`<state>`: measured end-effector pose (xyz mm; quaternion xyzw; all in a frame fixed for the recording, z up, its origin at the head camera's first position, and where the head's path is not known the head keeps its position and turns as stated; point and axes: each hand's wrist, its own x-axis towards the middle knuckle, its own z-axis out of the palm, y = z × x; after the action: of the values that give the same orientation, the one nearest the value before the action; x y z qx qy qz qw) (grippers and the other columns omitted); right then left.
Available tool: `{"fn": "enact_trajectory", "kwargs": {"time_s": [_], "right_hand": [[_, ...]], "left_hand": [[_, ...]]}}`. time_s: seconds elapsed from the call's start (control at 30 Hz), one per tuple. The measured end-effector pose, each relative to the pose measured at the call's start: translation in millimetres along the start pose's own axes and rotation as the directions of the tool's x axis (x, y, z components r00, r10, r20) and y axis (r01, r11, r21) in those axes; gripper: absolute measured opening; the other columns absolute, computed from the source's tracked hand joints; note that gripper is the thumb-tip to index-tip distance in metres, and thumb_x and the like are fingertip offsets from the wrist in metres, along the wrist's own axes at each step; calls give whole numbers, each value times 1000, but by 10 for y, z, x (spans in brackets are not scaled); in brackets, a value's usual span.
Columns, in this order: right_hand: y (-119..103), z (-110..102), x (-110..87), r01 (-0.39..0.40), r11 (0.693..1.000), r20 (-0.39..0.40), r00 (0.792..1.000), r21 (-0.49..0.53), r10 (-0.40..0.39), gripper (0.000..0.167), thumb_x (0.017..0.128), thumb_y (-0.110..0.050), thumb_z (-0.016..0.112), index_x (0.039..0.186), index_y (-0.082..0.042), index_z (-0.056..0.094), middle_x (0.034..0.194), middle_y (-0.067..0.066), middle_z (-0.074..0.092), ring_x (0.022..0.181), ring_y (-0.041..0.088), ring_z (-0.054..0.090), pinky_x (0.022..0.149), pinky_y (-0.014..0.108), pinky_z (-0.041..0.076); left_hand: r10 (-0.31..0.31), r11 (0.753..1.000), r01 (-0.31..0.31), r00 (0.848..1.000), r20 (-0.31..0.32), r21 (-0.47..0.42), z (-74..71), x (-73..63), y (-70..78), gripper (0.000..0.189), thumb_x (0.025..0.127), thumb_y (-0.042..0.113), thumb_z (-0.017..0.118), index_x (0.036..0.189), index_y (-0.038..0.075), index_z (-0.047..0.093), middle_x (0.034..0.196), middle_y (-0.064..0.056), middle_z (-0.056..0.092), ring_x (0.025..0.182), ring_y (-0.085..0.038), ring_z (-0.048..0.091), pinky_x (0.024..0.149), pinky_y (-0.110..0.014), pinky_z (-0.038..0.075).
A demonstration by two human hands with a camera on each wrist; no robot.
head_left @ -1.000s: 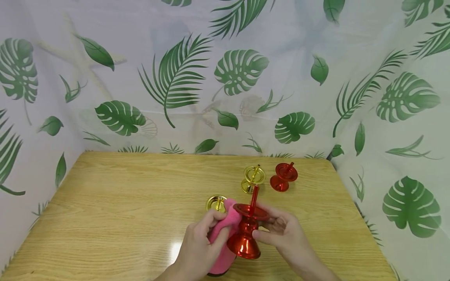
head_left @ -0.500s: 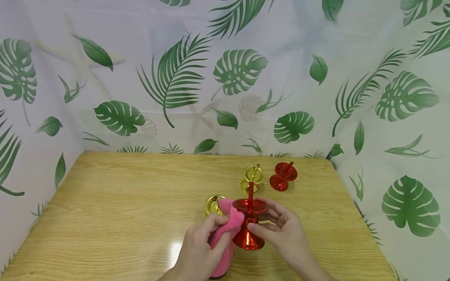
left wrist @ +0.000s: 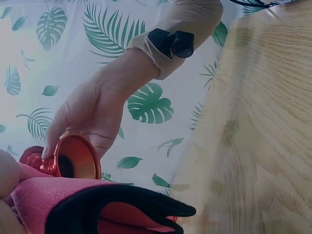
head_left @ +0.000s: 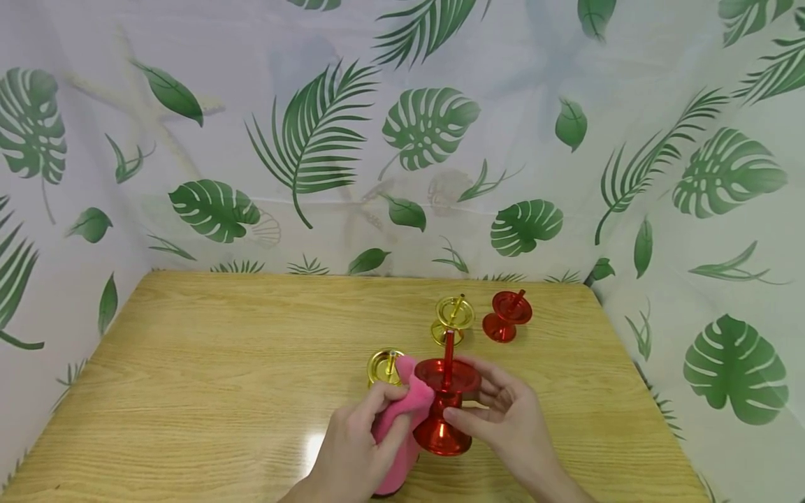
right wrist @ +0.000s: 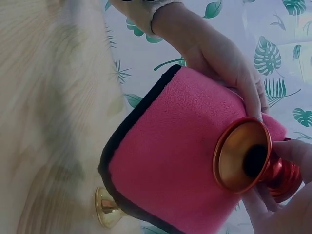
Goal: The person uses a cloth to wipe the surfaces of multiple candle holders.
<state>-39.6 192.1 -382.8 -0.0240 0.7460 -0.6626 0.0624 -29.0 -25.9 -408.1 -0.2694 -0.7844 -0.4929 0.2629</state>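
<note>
My right hand (head_left: 518, 423) grips a shiny red candle holder (head_left: 443, 436) by its narrow waist, upright and raised over the table. The holder has a wide dish on top with a thin stem rising from it. My left hand (head_left: 358, 440) pinches a pink cloth (head_left: 411, 404) between thumb and fingers and holds it against the candle holder's left side. In the right wrist view, the cloth (right wrist: 170, 146) hangs down with a black edging, and the candle holder's hollow base (right wrist: 234, 161) shows a golden inside. Some fingers of both hands are hidden behind cloth and holder.
Just behind the cloth stands a gold candle holder (head_left: 381, 367), partly covered by it. Farther back are another gold one (head_left: 464, 323) and a second red one (head_left: 499, 328). The wooden table (head_left: 220, 363) meets a leaf-printed sheet (head_left: 346, 42) behind and at the sides.
The held red candle holder has gone from slightly tilted to upright and shifted a little. The cloth's upper fold has moved slightly along its side. Both hands keep their hold.
</note>
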Motion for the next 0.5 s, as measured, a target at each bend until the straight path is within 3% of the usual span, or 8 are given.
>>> {"fn": "enact_trajectory", "kwargs": {"time_s": [0.1, 0.3, 0.37, 0.5], "right_hand": [[3, -22, -15, 25, 999, 36, 999, 27, -26, 68, 86, 0, 83, 147, -2, 55, 121, -7, 78, 108, 14, 76, 90, 31, 65], [-15, -50, 24, 175, 979, 76, 980, 109, -184, 65, 87, 10, 78, 147, -2, 56, 124, -7, 78, 108, 12, 76, 89, 29, 65], [-23, -61, 77, 214, 969, 69, 972, 123, -224, 65, 87, 12, 77, 146, -4, 56, 125, -7, 78, 108, 11, 76, 89, 28, 65], [-23, -77, 232, 247, 965, 39, 967, 91, -252, 66, 86, 12, 77, 146, -6, 56, 123, -11, 77, 107, 8, 75, 90, 26, 64]], "left_hand": [[-34, 999, 34, 999, 18, -25, -53, 1, -6, 30, 85, -9, 75, 107, 11, 67, 78, 4, 75, 66, 9, 47, 58, -6, 45], [-90, 989, 90, 996, 6, -114, -290, 24, -36, 25, 89, -11, 74, 105, 8, 68, 80, -2, 77, 68, 10, 53, 54, -9, 48], [-102, 989, 101, 995, -10, -110, -409, 25, -64, 25, 89, -12, 74, 104, 8, 68, 78, -1, 75, 65, 10, 51, 52, -10, 46], [-142, 990, 141, 989, -51, -17, -660, 14, -129, 27, 87, -13, 75, 103, 7, 68, 78, 2, 75, 63, 9, 49, 49, -11, 45]]}}
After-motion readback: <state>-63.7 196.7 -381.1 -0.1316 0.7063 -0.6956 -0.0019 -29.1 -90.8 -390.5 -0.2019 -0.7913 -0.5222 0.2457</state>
